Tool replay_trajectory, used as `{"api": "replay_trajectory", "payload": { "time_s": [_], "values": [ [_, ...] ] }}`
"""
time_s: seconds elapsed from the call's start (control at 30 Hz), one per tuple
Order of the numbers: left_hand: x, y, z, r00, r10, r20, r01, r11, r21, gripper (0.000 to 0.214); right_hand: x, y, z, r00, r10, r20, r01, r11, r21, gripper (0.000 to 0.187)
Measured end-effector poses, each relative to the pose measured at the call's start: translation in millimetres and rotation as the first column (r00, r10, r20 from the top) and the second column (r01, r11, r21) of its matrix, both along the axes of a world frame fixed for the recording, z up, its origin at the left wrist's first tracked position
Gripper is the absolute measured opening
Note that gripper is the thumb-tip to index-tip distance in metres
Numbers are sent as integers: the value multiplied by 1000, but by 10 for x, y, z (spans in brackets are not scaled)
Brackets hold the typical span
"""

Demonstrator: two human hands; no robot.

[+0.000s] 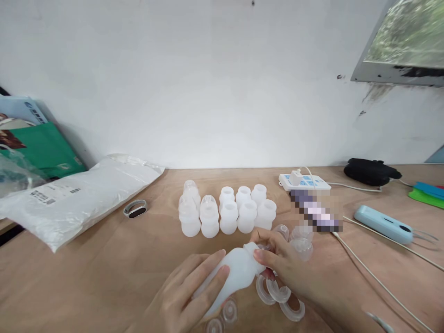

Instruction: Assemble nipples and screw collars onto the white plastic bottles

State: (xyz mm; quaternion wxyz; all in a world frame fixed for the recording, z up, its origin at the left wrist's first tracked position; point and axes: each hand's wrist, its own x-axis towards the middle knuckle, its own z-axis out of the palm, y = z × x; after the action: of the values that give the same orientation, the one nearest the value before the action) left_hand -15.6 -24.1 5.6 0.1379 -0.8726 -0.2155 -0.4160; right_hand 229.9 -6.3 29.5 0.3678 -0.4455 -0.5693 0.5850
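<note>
A white baby bottle [239, 270] lies tilted in the air, its neck toward the right. My left hand [189, 286] is closed around its body. At the neck end, my right hand [277, 259] grips with thumb and fingers; a translucent piece partly shows there, mostly hidden by the fingers. Translucent rings [292, 311] lie just below my right hand. Clear caps [301, 243] sit beyond it, and small round silicone pieces [229, 310] are beneath the bottle. Farther back stand several open white bottles [229, 217], with capped bottles [209, 217] to their left.
A white plastic parcel [83, 189] and a grey wristband [135, 210] lie at left. Toward the right are a power strip [321, 185], a blurred-out phone [315, 211], a light-blue device [383, 224], cables and a black pouch [371, 172]. The wall [222, 92] bounds the wooden table.
</note>
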Motion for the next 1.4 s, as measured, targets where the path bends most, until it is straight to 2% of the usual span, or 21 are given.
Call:
{"api": "replay_trajectory", "payload": {
  "time_s": [0.07,0.13,0.2,0.27,0.3,0.33,0.37,0.4,0.47,0.53,0.67,0.77,0.87,0.93,1.0,1.03,1.07,1.13,1.17,1.23,1.4],
  "values": [
    [-9,28,-6,1000,-19,17,19,1000,19,30,-16,-45,57,999,-3,35,2,1000,20,34],
    [-9,54,-3,998,-29,56,30,1000,-6,28,-3,-82,145,991,0,137,-12,996,91,32],
    [-9,70,0,996,-10,92,15,998,-56,27,72,-79,254,959,-43,280,-22,974,226,30],
    [-11,74,-1,993,24,114,-16,997,-75,28,219,-6,359,894,-207,398,18,903,429,29],
    [-12,74,-4,993,39,115,-30,996,-78,31,315,58,402,827,-349,440,62,836,545,30],
    [-12,72,-6,992,46,116,-38,996,-77,33,417,137,435,726,-485,486,76,760,646,31],
    [-12,71,-9,992,50,118,-41,996,-76,34,518,224,459,596,-605,528,66,692,719,30],
    [-9,69,-11,991,51,121,-42,996,-77,36,609,313,472,452,-666,593,-9,661,750,28],
    [-1,68,-14,990,53,132,-43,996,-77,37,732,472,474,212,-590,779,-272,730,627,27],
    [8,68,-13,988,55,141,-46,997,-67,36,756,579,448,117,-486,866,-391,779,490,26],
    [15,73,-5,989,65,136,-58,997,-56,33,639,638,409,81,-350,933,-460,818,346,32],
    [13,74,-3,989,74,131,-67,996,-59,33,665,582,501,64,-321,945,-467,827,313,31],
    [23,61,1,982,86,166,-71,993,-96,34,863,438,700,105,-368,924,-430,820,376,31],
    [40,46,24,968,91,232,-54,985,-162,37,1003,304,818,291,-481,827,-327,762,559,35],
    [62,29,77,945,88,314,-7,968,-251,40,1071,171,863,505,-537,676,-185,698,692,37],
    [72,20,111,932,90,350,20,954,-298,41,1068,115,851,591,-517,619,-132,695,707,38],
    [82,13,148,919,95,383,44,940,-339,41,1041,68,817,666,-468,581,-99,716,691,39],
    [96,4,206,895,126,428,72,906,-417,37,931,7,708,778,-337,529,-77,785,614,38],
    [101,1,221,886,140,443,83,890,-448,35,860,-11,646,819,-282,500,-72,814,576,37],
    [106,1,211,871,143,469,116,869,-480,31,713,-34,540,874,-223,431,-55,837,545,34],
    [127,-15,96,864,126,488,143,867,-477,32,459,-94,480,926,-146,348,-101,793,601,32]
  ]
}}
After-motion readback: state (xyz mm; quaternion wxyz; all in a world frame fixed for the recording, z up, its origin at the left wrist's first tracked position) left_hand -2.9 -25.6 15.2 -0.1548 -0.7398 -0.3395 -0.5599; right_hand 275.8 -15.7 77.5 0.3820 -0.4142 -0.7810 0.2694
